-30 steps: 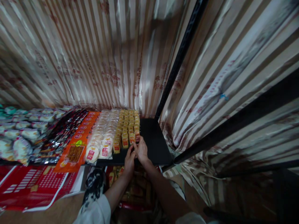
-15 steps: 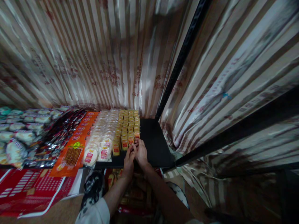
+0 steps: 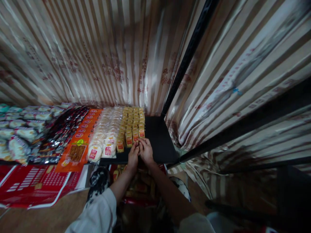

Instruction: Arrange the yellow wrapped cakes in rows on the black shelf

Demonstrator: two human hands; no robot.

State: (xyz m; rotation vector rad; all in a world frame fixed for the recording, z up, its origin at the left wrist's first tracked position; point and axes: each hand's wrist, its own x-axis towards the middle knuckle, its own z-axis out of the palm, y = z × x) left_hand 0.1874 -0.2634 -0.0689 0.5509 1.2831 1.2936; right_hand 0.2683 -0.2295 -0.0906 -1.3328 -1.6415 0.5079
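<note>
My left hand [image 3: 133, 157] and my right hand [image 3: 146, 152] meet over the front edge of the black shelf [image 3: 162, 142]. Their fingers are closed and drawn together; whatever lies between them is hidden. Just beyond the fingertips stand rows of small yellow snack packets [image 3: 129, 138] with red labels, lined up front to back. Left of these lie rows of round white crackers in clear wrappers [image 3: 109, 146]. Below my forearms, a red-rimmed container [image 3: 142, 203] holds more yellow packets, partly covered by my arms.
An orange snack bag [image 3: 77, 152], dark shiny packets [image 3: 52, 144] and white packets [image 3: 18, 149] fill the shelf's left side. A black post [image 3: 186, 68] rises at the back right corner. Striped sheeting [image 3: 116, 58] hangs behind. A red printed sheet [image 3: 36, 186] hangs below left.
The shelf and its goods sit slightly higher in view as the camera tilts. Both hands stay together in front of the yellow rows, with the fingers a little lower against the front packets.
</note>
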